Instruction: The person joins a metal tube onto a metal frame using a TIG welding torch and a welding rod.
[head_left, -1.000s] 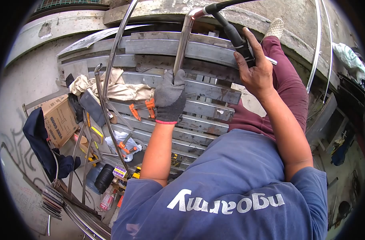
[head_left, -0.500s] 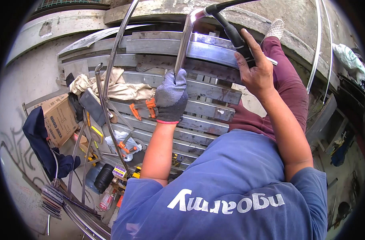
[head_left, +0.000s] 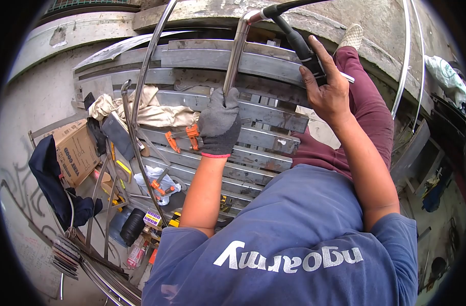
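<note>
Grey metal bars (head_left: pixel 207 59) lie side by side in front of the person, with narrow gaps between some of them. Over their left part runs a long bent tube (head_left: pixel 150 56), shiny along its length. Farther left stands a cardboard box (head_left: pixel 74 153), and between it and the bars' middle a crumpled beige cloth (head_left: pixel 164 116) is spread. Smaller than these, a polished pipe (head_left: pixel 234 66) stretches above the bars to a bend near the top of the view. A black torch (head_left: pixel 297 45) slants up toward that bend, its reddish nozzle (head_left: pixel 254 19) right at the pipe; whether the two touch, I cannot tell. The left hand (head_left: pixel 220 120), in a grey glove with a red edge, is closed around the pipe's near end. The bare right hand (head_left: pixel 327 94) grips the torch's handle, index finger laid along it. Just beside the glove sits an orange clamp (head_left: pixel 192 136).
</note>
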